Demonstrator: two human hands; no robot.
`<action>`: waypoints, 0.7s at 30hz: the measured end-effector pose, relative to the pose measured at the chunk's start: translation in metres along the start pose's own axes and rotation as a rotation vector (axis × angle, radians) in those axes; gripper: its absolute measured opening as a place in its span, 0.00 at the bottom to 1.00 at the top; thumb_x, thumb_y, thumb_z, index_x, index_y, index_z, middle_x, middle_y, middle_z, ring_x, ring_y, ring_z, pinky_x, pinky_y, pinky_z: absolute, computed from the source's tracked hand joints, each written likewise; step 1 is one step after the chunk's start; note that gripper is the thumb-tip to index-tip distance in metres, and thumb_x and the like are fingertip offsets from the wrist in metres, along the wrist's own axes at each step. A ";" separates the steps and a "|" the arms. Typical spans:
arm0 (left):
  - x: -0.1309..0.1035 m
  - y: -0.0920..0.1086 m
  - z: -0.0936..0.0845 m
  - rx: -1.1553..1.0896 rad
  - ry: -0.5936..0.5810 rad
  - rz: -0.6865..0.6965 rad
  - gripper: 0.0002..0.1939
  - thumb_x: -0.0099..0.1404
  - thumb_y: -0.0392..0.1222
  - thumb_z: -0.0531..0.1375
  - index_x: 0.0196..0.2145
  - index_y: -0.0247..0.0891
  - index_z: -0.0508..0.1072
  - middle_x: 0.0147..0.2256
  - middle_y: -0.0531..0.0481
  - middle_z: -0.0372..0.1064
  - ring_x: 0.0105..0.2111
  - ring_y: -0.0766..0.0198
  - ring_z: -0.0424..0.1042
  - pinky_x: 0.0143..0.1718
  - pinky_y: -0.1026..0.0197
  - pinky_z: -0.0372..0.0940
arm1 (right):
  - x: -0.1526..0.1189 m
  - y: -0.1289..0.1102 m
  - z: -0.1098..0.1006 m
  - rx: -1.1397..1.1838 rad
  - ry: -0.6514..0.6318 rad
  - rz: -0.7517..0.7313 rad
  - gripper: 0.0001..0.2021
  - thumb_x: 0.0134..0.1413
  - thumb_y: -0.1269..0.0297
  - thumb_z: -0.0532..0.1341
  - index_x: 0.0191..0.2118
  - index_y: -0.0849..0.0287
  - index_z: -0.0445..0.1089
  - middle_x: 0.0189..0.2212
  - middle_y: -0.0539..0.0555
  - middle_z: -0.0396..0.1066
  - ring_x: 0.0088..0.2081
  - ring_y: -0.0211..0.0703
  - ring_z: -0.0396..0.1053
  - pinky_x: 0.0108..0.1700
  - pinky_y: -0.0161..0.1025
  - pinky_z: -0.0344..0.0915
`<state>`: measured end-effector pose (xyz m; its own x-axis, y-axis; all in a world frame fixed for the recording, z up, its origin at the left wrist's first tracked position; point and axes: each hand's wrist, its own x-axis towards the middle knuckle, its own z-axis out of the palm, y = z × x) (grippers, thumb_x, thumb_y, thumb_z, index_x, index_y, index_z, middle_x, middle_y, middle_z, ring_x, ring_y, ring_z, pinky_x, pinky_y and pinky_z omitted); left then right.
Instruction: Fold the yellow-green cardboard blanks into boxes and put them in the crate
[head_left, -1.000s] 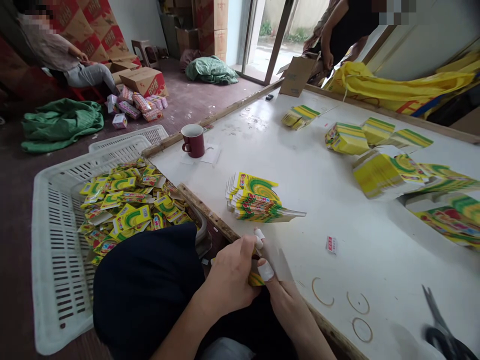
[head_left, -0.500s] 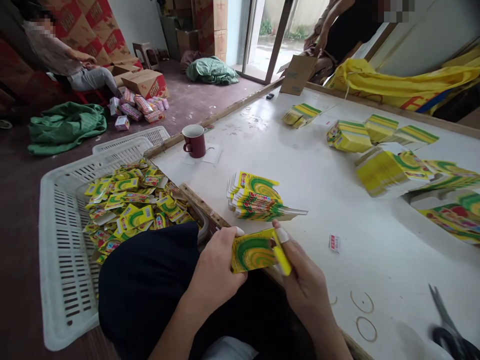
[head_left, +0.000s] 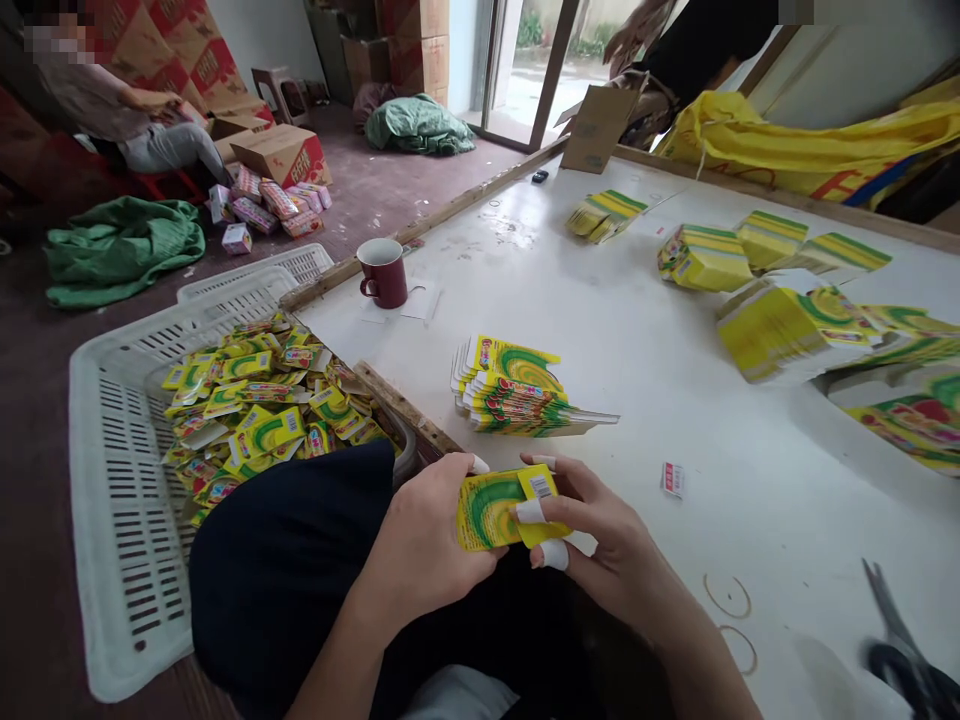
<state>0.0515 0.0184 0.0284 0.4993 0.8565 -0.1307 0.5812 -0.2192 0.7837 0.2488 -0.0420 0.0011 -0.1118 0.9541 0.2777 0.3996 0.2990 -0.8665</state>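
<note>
A small yellow and green carton (head_left: pixel 491 508) is held over my lap at the table's edge. My left hand (head_left: pixel 435 530) grips its left end. At its right end, the fingers of my right hand (head_left: pixel 577 520), with white tape on several tips, press round a flap with a barcode. Just beyond my hands, a fanned stack of flat cartons (head_left: pixel 517 390) lies on the white table (head_left: pixel 637 400). To the left, a white basket (head_left: pixel 112 480) holds a heap of small yellow cartons (head_left: pixel 262 410).
A maroon mug (head_left: pixel 384 275) stands near the table's left edge. Scissors (head_left: pixel 900 640) lie at the lower right, more carton stacks (head_left: pixel 795 325) at the right. One person (head_left: pixel 135 110) sits at the far left; another (head_left: pixel 697 50) is behind an open box (head_left: pixel 596 128).
My right hand has turned, bringing its fingers over the front of the carton's right end, and the flap there now lies flatter. The view has shifted slightly.
</note>
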 end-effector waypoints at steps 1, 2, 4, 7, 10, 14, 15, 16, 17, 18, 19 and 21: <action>0.000 0.001 0.001 0.012 0.005 -0.003 0.21 0.49 0.38 0.68 0.41 0.40 0.67 0.36 0.49 0.72 0.36 0.55 0.73 0.37 0.56 0.66 | 0.000 0.001 0.003 0.010 0.031 -0.003 0.10 0.56 0.64 0.67 0.44 0.46 0.76 0.54 0.57 0.67 0.51 0.50 0.74 0.45 0.41 0.75; 0.000 0.001 0.003 0.019 0.012 -0.006 0.20 0.50 0.39 0.68 0.40 0.39 0.67 0.35 0.49 0.72 0.36 0.55 0.73 0.37 0.55 0.66 | -0.001 0.002 0.007 0.013 0.060 -0.008 0.10 0.56 0.65 0.66 0.44 0.46 0.76 0.55 0.57 0.66 0.51 0.49 0.74 0.46 0.41 0.75; -0.001 0.001 0.005 -0.005 0.040 -0.005 0.21 0.51 0.41 0.68 0.41 0.40 0.67 0.36 0.49 0.72 0.37 0.54 0.73 0.38 0.55 0.67 | -0.005 0.005 0.014 -0.007 0.102 -0.013 0.11 0.58 0.66 0.65 0.47 0.46 0.73 0.59 0.57 0.62 0.52 0.50 0.72 0.47 0.42 0.74; -0.002 -0.001 0.007 -0.245 0.139 -0.021 0.30 0.47 0.43 0.72 0.46 0.41 0.66 0.42 0.48 0.71 0.41 0.55 0.73 0.41 0.56 0.69 | -0.010 0.006 0.019 -0.015 0.176 0.014 0.19 0.59 0.64 0.64 0.55 0.46 0.66 0.60 0.59 0.61 0.59 0.53 0.66 0.52 0.46 0.72; -0.002 -0.004 0.010 -0.680 0.195 -0.080 0.32 0.46 0.46 0.74 0.47 0.42 0.66 0.42 0.49 0.73 0.39 0.57 0.76 0.39 0.59 0.72 | -0.012 0.004 0.020 0.034 0.276 0.070 0.27 0.55 0.61 0.67 0.59 0.45 0.61 0.57 0.59 0.63 0.58 0.54 0.65 0.50 0.46 0.73; -0.001 -0.006 0.019 -0.976 0.181 -0.151 0.18 0.56 0.48 0.69 0.40 0.39 0.70 0.35 0.51 0.76 0.35 0.60 0.77 0.39 0.58 0.74 | -0.010 0.000 0.025 0.144 0.312 0.149 0.28 0.52 0.60 0.69 0.57 0.45 0.63 0.53 0.56 0.64 0.49 0.49 0.70 0.42 0.40 0.75; -0.001 -0.006 0.022 -0.984 0.194 -0.154 0.16 0.57 0.47 0.68 0.39 0.38 0.71 0.35 0.51 0.76 0.35 0.60 0.77 0.40 0.57 0.74 | -0.010 -0.001 0.027 0.178 0.330 0.172 0.27 0.51 0.60 0.69 0.57 0.45 0.64 0.51 0.55 0.64 0.47 0.48 0.70 0.42 0.39 0.75; -0.001 -0.006 0.024 -0.982 0.213 -0.150 0.15 0.58 0.48 0.68 0.39 0.38 0.72 0.34 0.51 0.76 0.34 0.60 0.77 0.40 0.57 0.74 | -0.009 -0.002 0.030 0.204 0.351 0.192 0.26 0.51 0.60 0.70 0.55 0.45 0.64 0.50 0.55 0.65 0.46 0.47 0.71 0.42 0.39 0.75; -0.001 -0.007 0.026 -0.975 0.231 -0.143 0.15 0.58 0.48 0.68 0.39 0.38 0.73 0.33 0.51 0.76 0.34 0.61 0.77 0.40 0.58 0.75 | -0.009 -0.003 0.032 0.222 0.370 0.207 0.26 0.50 0.60 0.70 0.54 0.45 0.65 0.49 0.54 0.65 0.45 0.46 0.71 0.43 0.40 0.75; -0.002 -0.007 0.027 -0.965 0.237 -0.143 0.15 0.58 0.49 0.68 0.39 0.38 0.73 0.32 0.52 0.75 0.32 0.62 0.76 0.37 0.60 0.75 | -0.009 -0.004 0.033 0.235 0.377 0.210 0.25 0.50 0.59 0.70 0.54 0.45 0.65 0.49 0.54 0.65 0.45 0.47 0.71 0.43 0.40 0.75; -0.002 -0.006 0.028 -0.956 0.228 -0.149 0.16 0.58 0.49 0.68 0.39 0.38 0.73 0.31 0.52 0.74 0.31 0.63 0.75 0.32 0.63 0.74 | -0.009 -0.004 0.035 0.248 0.374 0.205 0.26 0.50 0.57 0.70 0.54 0.45 0.65 0.49 0.54 0.65 0.45 0.47 0.71 0.43 0.41 0.74; -0.004 -0.004 0.030 -0.969 0.194 -0.174 0.20 0.57 0.52 0.69 0.42 0.38 0.72 0.31 0.53 0.73 0.26 0.67 0.73 0.23 0.68 0.71 | -0.008 -0.007 0.037 0.282 0.363 0.171 0.28 0.51 0.50 0.68 0.57 0.46 0.63 0.50 0.55 0.65 0.47 0.49 0.71 0.43 0.42 0.74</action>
<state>0.0663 0.0022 0.0074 0.2933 0.9210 -0.2565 -0.1809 0.3170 0.9310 0.2132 -0.0511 -0.0107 0.2785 0.9383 0.2049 0.1171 0.1786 -0.9769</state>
